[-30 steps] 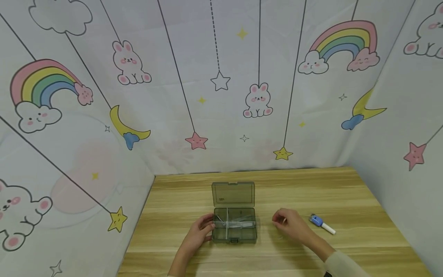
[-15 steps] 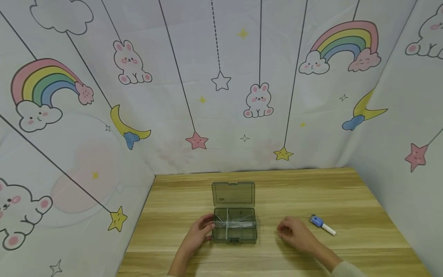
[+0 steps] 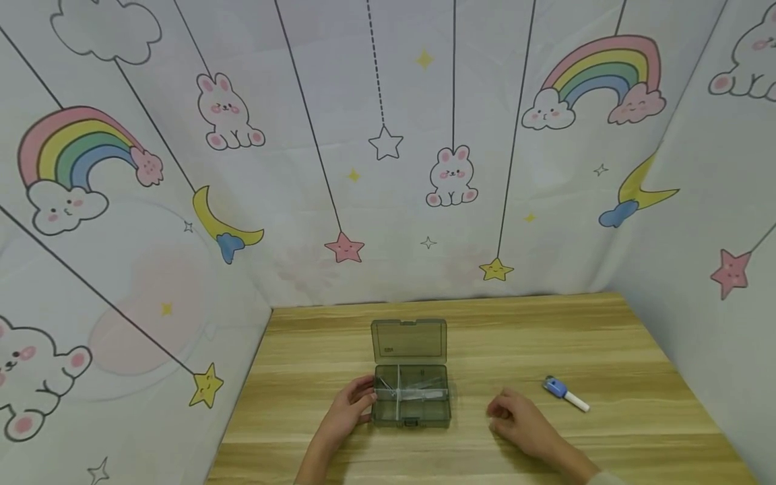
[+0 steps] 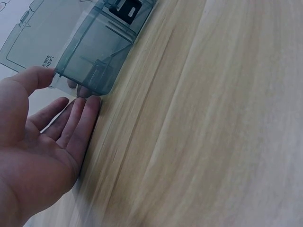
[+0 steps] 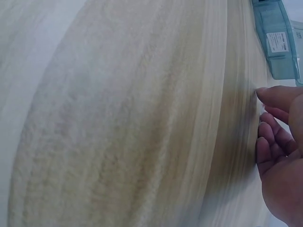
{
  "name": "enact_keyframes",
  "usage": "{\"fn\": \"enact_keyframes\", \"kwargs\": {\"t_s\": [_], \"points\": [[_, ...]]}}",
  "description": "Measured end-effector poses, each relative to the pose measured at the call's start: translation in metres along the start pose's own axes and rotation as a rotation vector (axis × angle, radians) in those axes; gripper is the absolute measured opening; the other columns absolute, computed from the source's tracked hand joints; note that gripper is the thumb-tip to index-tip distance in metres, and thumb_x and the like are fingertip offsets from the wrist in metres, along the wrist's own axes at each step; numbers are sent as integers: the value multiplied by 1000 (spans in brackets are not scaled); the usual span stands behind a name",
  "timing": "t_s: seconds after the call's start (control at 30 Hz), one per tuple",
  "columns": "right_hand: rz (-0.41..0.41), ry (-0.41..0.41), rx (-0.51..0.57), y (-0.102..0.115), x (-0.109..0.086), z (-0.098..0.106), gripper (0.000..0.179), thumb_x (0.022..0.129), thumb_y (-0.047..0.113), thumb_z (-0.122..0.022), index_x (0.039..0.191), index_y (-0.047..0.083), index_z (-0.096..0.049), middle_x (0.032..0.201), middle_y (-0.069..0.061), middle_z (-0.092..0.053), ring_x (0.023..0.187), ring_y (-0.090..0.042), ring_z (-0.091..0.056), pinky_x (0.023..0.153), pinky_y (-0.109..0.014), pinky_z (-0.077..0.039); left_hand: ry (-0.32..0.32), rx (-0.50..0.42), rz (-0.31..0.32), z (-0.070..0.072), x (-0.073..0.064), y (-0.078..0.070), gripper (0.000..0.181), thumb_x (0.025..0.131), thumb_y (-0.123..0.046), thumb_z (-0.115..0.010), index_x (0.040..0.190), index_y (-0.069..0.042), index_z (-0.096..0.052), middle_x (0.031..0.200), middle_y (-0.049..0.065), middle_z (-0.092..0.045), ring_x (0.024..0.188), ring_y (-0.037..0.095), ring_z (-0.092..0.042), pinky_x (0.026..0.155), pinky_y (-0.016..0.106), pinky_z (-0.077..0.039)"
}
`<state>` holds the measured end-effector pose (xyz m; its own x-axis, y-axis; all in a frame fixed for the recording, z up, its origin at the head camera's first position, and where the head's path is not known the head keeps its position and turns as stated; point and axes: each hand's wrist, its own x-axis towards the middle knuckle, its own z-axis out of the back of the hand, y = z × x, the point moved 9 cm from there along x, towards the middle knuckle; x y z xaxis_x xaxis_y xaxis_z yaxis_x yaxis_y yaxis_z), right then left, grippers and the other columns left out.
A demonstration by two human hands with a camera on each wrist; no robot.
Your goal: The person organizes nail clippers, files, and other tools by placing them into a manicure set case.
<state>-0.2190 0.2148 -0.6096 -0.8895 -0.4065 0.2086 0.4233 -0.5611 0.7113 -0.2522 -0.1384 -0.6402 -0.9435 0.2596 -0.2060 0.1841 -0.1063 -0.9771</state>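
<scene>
A translucent grey-green plastic compartment box (image 3: 418, 411) stands on the table, its hinged lid (image 3: 409, 341) raised at the back. Clear plastic strips (image 3: 427, 393) lie across its dividers, and a thin metallic piece (image 3: 384, 385) is in the back left compartment. My left hand (image 3: 347, 412) rests against the box's left side; in the left wrist view its thumb (image 4: 40, 78) touches the upper edge and the extended fingers meet the end wall. My right hand (image 3: 520, 419), fingers loosely bent and holding nothing, is on the table to the right of the box.
A small blue item with a white handle (image 3: 566, 393) lies on the wood-grain table (image 3: 503, 340) beyond my right hand. White cloth walls (image 3: 400, 276) printed with rabbits, stars and rainbows enclose the table at the back and sides.
My right hand has moved a little away from the box and toward the table's front, and its fingers have lowered. The left hand and the box have stayed put.
</scene>
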Motion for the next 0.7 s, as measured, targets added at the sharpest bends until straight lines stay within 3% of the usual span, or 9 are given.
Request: {"fn": "enact_keyframes", "kwargs": {"t_s": [0.23,0.7], "points": [[-54,-10,10,-5,-3,-3,15,91,8,-82,97,17,-72,95,7,-63,86,-5,-59,75,-26,-54,5,7,-7,0,1,1,59,110,-22,-59,159,6,-38,158,31,-44,140,42,-50,92,47,-60],[-45,-40,9,-3,-4,-5,20,89,4,-83,91,19,-70,90,11,-59,82,-3,-56,71,-25,-53,-1,1,-4,0,2,2,59,110,-22,-59,159,5,-39,158,30,-45,140,42,-50,92,47,-60]]}}
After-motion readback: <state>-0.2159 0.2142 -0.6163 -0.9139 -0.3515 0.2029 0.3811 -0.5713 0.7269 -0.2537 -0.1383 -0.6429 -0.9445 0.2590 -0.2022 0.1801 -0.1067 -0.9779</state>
